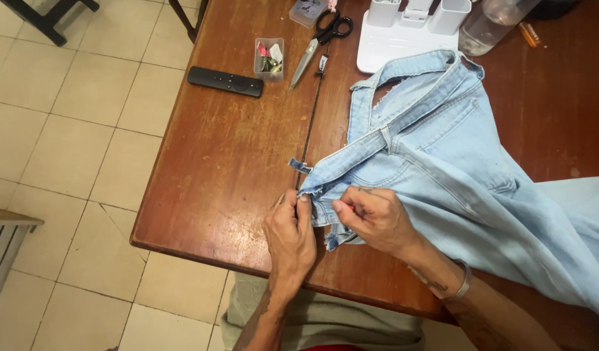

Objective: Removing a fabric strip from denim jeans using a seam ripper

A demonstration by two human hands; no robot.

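Light blue jeans (455, 162) lie spread across a brown wooden table (228, 149), waistband toward the left. My left hand (289, 237) pinches the frayed fly edge of the jeans near the table's front. My right hand (374, 218) grips the same edge just to the right, with something small and red between its fingers; a metal bracelet sits on that wrist. A thin dark zipper strip (310, 120) runs from the jeans' edge up the table.
Scissors (320, 40) with black handles, a small clear box (269, 58) of bits and a black remote (225, 81) lie at the back left. A white tray (403, 39) with cups and a clear bottle (488, 26) stand behind. Tiled floor lies left.
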